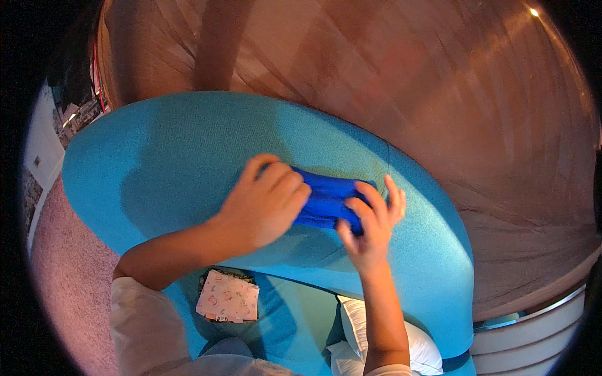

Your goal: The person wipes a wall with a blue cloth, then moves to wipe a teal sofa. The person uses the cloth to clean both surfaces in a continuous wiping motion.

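Note:
A bright blue folded cloth (324,199) is stretched between my two hands, over the wide turquoise upholstered top (211,127) of a sofa-like seat. My left hand (268,202) grips the cloth's left end, its fingers curled over and slightly blurred. At the other end, my right hand (374,218) has its thumb and fingers bent around the cloth's edge, with the outer fingers lifted away. Lengthwise folds run through the cloth. Its ends are partly covered by my fingers.
On the lower turquoise seat lies a folded pink printed cloth (228,298) over a dark patterned one. White pillows (423,348) rest near my right forearm. Brown fabric (423,108) spreads beyond the padded top. Pink carpet (70,263) is at the left.

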Demonstrator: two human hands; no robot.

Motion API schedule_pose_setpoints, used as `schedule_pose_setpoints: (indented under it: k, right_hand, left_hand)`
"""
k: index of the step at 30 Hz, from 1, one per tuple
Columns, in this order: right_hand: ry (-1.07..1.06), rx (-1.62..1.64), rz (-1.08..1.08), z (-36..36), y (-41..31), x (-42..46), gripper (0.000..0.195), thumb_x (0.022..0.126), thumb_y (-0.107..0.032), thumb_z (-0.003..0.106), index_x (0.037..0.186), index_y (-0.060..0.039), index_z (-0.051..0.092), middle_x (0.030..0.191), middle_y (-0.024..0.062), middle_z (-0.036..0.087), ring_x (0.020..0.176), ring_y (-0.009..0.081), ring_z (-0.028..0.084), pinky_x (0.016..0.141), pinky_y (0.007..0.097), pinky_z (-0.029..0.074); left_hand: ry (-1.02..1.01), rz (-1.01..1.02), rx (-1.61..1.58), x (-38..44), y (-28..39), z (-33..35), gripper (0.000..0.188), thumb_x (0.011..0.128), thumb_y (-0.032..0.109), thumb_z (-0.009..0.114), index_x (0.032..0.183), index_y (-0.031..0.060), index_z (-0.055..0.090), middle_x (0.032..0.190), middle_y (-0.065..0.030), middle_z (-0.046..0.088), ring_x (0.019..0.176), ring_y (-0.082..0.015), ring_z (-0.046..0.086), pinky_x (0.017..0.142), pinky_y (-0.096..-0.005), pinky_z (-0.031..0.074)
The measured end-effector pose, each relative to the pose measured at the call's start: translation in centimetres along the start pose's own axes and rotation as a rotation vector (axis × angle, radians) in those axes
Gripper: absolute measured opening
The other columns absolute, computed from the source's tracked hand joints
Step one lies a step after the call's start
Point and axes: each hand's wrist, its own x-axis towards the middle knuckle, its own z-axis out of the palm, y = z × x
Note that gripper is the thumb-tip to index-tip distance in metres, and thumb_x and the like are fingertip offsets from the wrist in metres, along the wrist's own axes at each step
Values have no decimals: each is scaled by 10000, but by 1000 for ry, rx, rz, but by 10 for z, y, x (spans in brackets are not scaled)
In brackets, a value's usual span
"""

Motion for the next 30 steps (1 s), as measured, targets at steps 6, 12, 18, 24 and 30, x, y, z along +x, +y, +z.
schedule_pose_setpoints:
  k: [6,12,18,24,30]
  right_hand:
    - [50,156,-15,41,-47,40,391,667,-172,716,1030,-88,597,1194,121,575,1222,355,468,1072,575,238]
    - [61,96,-47,28,-30,31,376,637,-143,710,989,-77,595,1096,106,604,1111,301,548,1041,547,308]
    - [106,50,177,-14,30,14,289,678,-68,664,963,-62,619,1080,109,637,1112,301,548,1005,481,359]
    - [87,80,241,-8,16,21,257,730,-71,664,986,-75,638,1079,88,651,1125,293,545,1090,518,232]
    - [90,204,52,47,-44,65,310,710,-117,702,1004,-56,624,1078,103,621,1103,280,552,1040,517,294]
  left_hand:
    - [44,-265,59,-40,-38,-27,314,752,177,677,1038,54,638,1104,-90,576,1093,-278,512,964,-493,364]
    - [81,-259,-21,-34,-28,-12,441,746,253,731,1144,102,616,1230,-106,521,1178,-305,464,968,-491,360]
    - [204,-190,-183,48,9,33,354,729,209,729,1038,74,623,1103,-92,578,1099,-294,521,959,-469,382]
    - [118,-205,-118,45,0,28,340,706,229,717,998,81,626,1038,-67,586,1080,-270,528,965,-452,382]
    - [105,-385,77,-14,-48,-19,245,779,164,691,1001,73,640,1045,-94,593,1086,-282,525,959,-453,373]
